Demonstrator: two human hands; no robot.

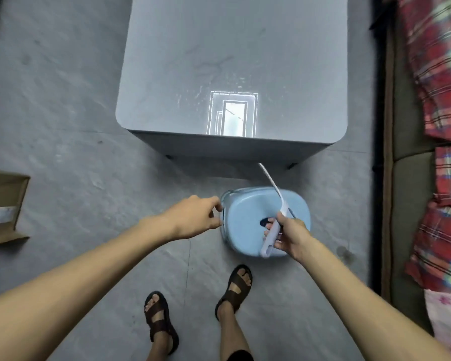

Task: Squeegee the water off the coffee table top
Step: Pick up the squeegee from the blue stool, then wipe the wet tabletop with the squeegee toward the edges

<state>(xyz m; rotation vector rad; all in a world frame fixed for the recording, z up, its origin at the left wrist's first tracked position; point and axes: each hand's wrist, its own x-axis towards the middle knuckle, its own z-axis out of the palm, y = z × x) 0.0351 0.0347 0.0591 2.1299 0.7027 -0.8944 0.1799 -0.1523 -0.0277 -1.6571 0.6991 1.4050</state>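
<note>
The grey coffee table (182, 74) stands ahead of me, its top wet and shiny near the front right, where a bright window reflection lies. My right hand (288, 237) is shut on the white squeegee (272, 204), whose handle sits in my fist while the thin blade end points up toward the table's front edge. A light blue plastic stool (248, 230) stands on the floor below the squeegee. My left hand (195, 217) pinches the stool's left rim.
A cardboard box (3, 207) lies on the grey floor at the left. A sofa with a red plaid cover (443, 126) runs along the right side. My two sandalled feet (162, 319) stand just behind the stool.
</note>
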